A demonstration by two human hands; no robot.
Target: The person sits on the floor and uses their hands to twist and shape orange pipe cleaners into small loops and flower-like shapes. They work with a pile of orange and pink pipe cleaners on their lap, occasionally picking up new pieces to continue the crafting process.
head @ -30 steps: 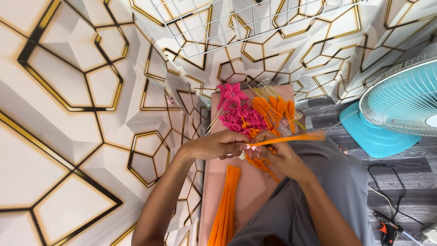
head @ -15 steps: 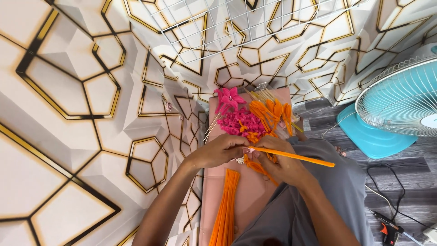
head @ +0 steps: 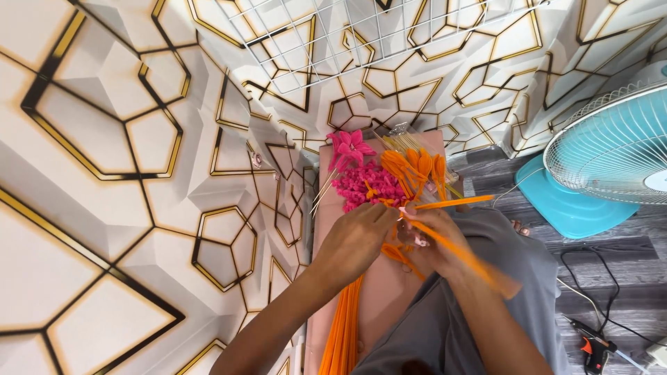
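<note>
Head view: your left hand [head: 354, 239] and right hand [head: 434, 239] meet at the centre of the frame, above a narrow pink board [head: 389, 292] that runs from twelve o'clock down to six. Both hands are closed on an orange pipe cleaner [head: 455, 202]: the fingers of your left hand pinch in at its near end, just beside your right thumb, while one length of it sticks out toward three o'clock and another blurred orange length slants toward five o'clock across your right wrist. How tightly each finger presses cannot be told, since the fingertips crowd together.

At twelve o'clock from your hands, lying on the board, is a heap of pink fuzzy pieces [head: 368, 186], topped by a pink flower [head: 351, 144] on thin pale stems. Just beside it, at one o'clock, stands a cluster of orange petal loops [head: 415, 167]. Toward six o'clock, under your left forearm, a bundle of straight orange pipe cleaners [head: 344, 333] lies along the board.

A white wire grid [head: 333, 35] leans against the gold-lined hexagon wall at twelve o'clock. At three o'clock a teal fan [head: 618, 149] stands on the grey floor, and at four o'clock, well apart from your hands, lies a glue gun [head: 594, 347] with its cord.
</note>
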